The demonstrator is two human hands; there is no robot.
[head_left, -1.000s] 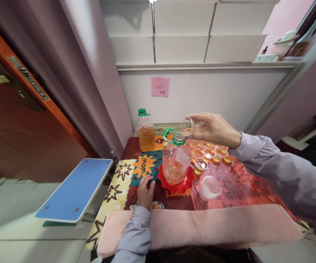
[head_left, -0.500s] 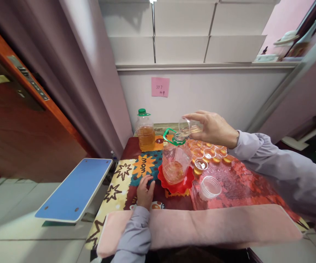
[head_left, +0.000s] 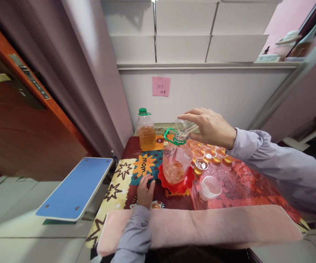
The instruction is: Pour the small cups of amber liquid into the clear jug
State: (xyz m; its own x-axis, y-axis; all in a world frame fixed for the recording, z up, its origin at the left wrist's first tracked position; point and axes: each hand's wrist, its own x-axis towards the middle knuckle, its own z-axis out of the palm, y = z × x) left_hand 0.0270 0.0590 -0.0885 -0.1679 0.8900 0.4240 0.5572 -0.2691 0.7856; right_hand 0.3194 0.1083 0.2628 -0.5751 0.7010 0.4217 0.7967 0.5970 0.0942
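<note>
My right hand (head_left: 211, 126) grips a clear plastic cup (head_left: 184, 126), tipped over the mouth of an uncapped clear jug (head_left: 177, 162). The jug has a green ring handle (head_left: 170, 135) at its neck and a little amber liquid in the bottom. It stands in a red scalloped dish (head_left: 185, 186). Resting on the patterned tablecloth left of the dish, my left hand (head_left: 146, 191) has its fingers apart and holds nothing. A stack of clear cups (head_left: 210, 187) sits to the right of the dish, with a filled cup (head_left: 201, 166) behind it.
Several more cups of amber liquid (head_left: 209, 152) stand close together behind the jug's right side. A green-capped jug (head_left: 146, 133) of amber liquid is at the back left. A pink towel (head_left: 201, 226) lies along the front edge. A blue board (head_left: 75, 188) is left of the table.
My right hand has tilted the cup further and brought it slightly left over the jug's mouth. Less liquid shows in the cup. My left hand stays in place.
</note>
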